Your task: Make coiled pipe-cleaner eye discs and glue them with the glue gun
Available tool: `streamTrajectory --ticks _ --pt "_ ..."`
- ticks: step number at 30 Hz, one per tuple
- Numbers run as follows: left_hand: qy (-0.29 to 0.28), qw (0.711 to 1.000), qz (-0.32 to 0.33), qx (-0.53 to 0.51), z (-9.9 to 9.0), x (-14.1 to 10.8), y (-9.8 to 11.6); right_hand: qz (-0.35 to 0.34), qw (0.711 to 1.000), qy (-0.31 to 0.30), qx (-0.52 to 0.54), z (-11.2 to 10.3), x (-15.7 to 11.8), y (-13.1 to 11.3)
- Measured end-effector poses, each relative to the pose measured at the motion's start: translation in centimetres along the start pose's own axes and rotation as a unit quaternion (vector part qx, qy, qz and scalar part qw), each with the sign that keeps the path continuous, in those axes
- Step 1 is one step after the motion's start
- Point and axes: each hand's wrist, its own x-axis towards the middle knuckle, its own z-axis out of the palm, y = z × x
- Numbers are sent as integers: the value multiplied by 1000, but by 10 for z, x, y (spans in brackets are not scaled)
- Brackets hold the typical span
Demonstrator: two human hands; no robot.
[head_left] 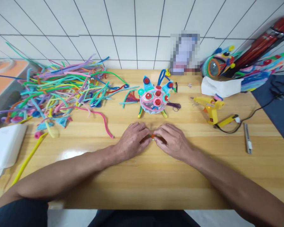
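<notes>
Over the middle of the wooden table, my left hand [133, 138] and my right hand [171, 140] meet fingertip to fingertip. Both are closed in a pinch on a small orange piece [152, 136], perhaps a bit of pipe cleaner; most of it is hidden by the fingers. Just beyond them stands a colourful pipe-cleaner figure [153, 100] with red-centred discs, blue ears, yellow feet and a blue loop on top. Neither hand touches it. Left of my left hand, a pink pipe cleaner [104, 117] trails out of the pile.
A heap of pipe cleaners [68, 85] covers the back left. A white power bank [8, 146] with a cable lies at the left edge. On the right are a yellow glue gun [210, 107], a grey utility knife [247, 138] and a red flask [257, 44]. A tiled wall bounds the back.
</notes>
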Motion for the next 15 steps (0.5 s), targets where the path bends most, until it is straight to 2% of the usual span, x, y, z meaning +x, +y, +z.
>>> streamTrajectory --ticks 8,15 --pt "15 1000 13 -9 3 0 -1 -7 1000 -4 -14 0 0 -1" --pt "5 1000 18 -11 3 0 -4 -32 999 -2 -26 2 0 -3"
